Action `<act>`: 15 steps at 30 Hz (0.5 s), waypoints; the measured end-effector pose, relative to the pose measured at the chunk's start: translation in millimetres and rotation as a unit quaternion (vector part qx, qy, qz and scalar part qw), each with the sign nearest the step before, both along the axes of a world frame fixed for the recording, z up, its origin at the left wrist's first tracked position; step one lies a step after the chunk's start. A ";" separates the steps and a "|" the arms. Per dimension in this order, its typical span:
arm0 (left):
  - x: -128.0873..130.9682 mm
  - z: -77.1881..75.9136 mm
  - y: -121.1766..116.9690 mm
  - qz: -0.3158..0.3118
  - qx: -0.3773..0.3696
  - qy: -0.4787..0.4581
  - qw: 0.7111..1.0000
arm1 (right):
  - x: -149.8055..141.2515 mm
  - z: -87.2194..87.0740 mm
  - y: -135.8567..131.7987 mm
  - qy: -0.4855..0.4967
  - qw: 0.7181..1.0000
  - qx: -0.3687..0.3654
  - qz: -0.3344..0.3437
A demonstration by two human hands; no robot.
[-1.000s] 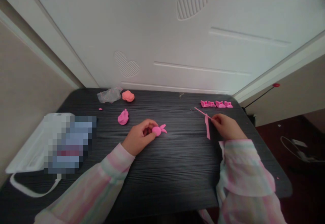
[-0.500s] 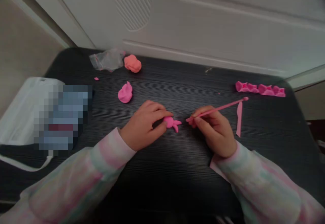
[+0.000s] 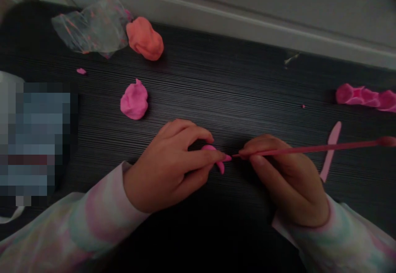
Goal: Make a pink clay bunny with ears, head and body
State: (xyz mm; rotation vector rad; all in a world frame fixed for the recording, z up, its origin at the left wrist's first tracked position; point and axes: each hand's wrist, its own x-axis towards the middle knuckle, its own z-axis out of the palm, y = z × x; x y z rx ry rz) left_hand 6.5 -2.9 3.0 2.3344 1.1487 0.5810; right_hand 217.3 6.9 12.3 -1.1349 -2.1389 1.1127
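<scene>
A small pink clay figure point(image 3: 221, 166) with two pointed, ear-like pieces lies on the dark table, its round part mostly hidden under my left hand point(image 3: 176, 163). The index finger of that hand stretches over the figure onto one pointed piece, and the thumb presses along its near side. In my right hand point(image 3: 283, 178) a thin pink modelling tool point(image 3: 309, 147) is held like a pen. Its fine tip almost meets the end of the pointed piece, while the thicker end points right. A pink clay knife point(image 3: 331, 151) lies behind that tool.
Pink clay point(image 3: 134, 100) and an orange clay lump point(image 3: 144, 38) sit at the back left beside a clear plastic bag point(image 3: 93, 27). Pink moulded cups point(image 3: 365, 95) stand at the right. A blurred-out device point(image 3: 40, 141) is at the left edge, and a pale panel point(image 3: 247, 13) rises behind.
The view has come closer and tipped down. My left index finger has moved from the figure's round part onto a pointed piece. The tool's tip has come nearer to that piece.
</scene>
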 end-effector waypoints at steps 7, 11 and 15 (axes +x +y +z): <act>1.9 -2.1 -0.4 -0.004 0.008 0.016 1.000 | -1.8 -0.1 0.5 -0.040 0.998 0.047 0.019; 2.5 -2.1 -1.3 -0.003 0.012 0.024 1.000 | -3.6 -1.5 0.7 -0.035 0.996 0.079 0.023; 2.7 -1.2 -1.7 -0.001 0.016 0.030 0.999 | -2.2 -3.4 -0.9 -0.027 0.997 0.074 -0.001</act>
